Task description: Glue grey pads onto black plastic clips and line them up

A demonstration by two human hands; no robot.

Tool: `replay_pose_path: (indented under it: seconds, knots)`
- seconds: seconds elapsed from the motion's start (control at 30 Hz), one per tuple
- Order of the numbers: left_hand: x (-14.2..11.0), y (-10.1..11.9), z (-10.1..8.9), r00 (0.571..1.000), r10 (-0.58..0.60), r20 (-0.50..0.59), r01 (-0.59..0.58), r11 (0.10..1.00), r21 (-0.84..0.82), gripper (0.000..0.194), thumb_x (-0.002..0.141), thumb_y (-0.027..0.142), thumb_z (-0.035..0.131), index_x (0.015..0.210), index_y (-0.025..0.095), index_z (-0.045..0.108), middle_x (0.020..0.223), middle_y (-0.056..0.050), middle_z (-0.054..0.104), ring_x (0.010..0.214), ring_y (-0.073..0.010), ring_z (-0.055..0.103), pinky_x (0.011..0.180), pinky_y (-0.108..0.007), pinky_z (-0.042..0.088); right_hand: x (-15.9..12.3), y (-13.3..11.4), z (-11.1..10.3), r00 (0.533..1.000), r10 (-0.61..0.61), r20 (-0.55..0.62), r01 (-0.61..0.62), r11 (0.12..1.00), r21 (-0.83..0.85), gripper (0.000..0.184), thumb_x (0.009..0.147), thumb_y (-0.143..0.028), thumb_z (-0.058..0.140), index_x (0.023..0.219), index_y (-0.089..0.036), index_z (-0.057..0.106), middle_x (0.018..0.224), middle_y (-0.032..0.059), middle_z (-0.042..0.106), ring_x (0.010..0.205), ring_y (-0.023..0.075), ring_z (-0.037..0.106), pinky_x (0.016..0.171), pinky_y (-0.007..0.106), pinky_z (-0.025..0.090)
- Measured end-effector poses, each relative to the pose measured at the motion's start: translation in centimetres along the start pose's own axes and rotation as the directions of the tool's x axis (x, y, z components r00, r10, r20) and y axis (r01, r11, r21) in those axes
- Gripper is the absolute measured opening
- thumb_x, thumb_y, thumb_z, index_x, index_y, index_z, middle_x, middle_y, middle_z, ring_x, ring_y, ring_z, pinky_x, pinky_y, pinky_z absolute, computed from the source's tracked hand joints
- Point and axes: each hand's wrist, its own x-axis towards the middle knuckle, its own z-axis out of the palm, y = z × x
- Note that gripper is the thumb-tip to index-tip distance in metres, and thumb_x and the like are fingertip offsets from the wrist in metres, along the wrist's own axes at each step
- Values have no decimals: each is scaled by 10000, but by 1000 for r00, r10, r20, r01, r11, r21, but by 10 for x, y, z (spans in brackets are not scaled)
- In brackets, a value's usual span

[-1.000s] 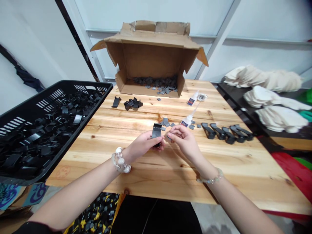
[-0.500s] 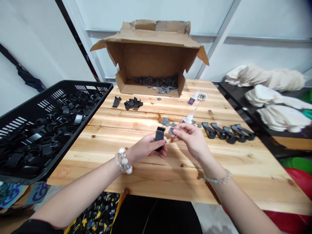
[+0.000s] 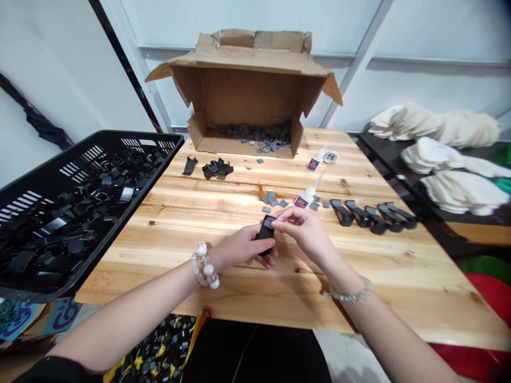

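Note:
My left hand (image 3: 251, 244) is closed around a black plastic clip-like part (image 3: 265, 234), thumb across its front. At the upper end of that part, my right hand (image 3: 301, 229) pinches a small grey pad (image 3: 269, 222) and holds it against the black face. Just beyond my hands lie several loose grey pads (image 3: 272, 198) and a white glue bottle (image 3: 304, 198) with a thin nozzle, standing on the wooden table (image 3: 179, 239). To the right, several black clip-like parts (image 3: 365, 215) lie in a row.
A black crate (image 3: 80, 213) full of black parts stands at the left. An open cardboard box (image 3: 247, 96) at the back holds grey pads. Another glue bottle (image 3: 314, 161) and a tape roll (image 3: 331, 157) are near it. Black pieces (image 3: 217, 168) sit back left; white cloth stacks (image 3: 459, 159) lie right.
My right hand has brought the grey pad left and down onto the upper end of the black part. The left hand has shifted slightly and tilted the part.

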Motion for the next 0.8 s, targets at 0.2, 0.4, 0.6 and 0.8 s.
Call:
replay_pose_path:
  seconds: [0.2,0.4,0.6,0.8]
  knots:
    - [0,0,0,1000,4,14,-4,1000,16,447,701,517,735,787,108,575,777,-34,635,639,-129,658,627,-283,561,-1,-2,0,1000,1,8,0,999,-33,243,537,-269,841,592,-177,624,721,9,652,677,134,594,687,289,492]
    - [1,-2,-1,1000,1,21,-2,999,42,431,718,515,719,792,116,574,788,-34,635,647,-135,662,627,-288,563,-1,-1,-2,1000,18,6,-17,997,-77,233,551,-288,829,604,-178,631,732,17,656,690,147,598,709,305,484]
    - [1,-4,-1,1000,0,17,-2,994,110,347,790,449,660,793,114,570,714,-22,631,632,-129,663,636,-271,561,-1,4,-1,1000,-1,-9,0,993,-117,266,554,-321,827,619,-187,607,762,27,653,724,164,590,707,318,472]
    - [-1,-2,2,999,26,-27,-20,980,200,219,829,339,604,794,131,544,722,-12,620,631,-128,658,638,-281,562,-1,8,0,999,21,-24,-24,989,-143,329,543,-351,830,629,-194,554,710,10,627,665,150,581,663,310,465]
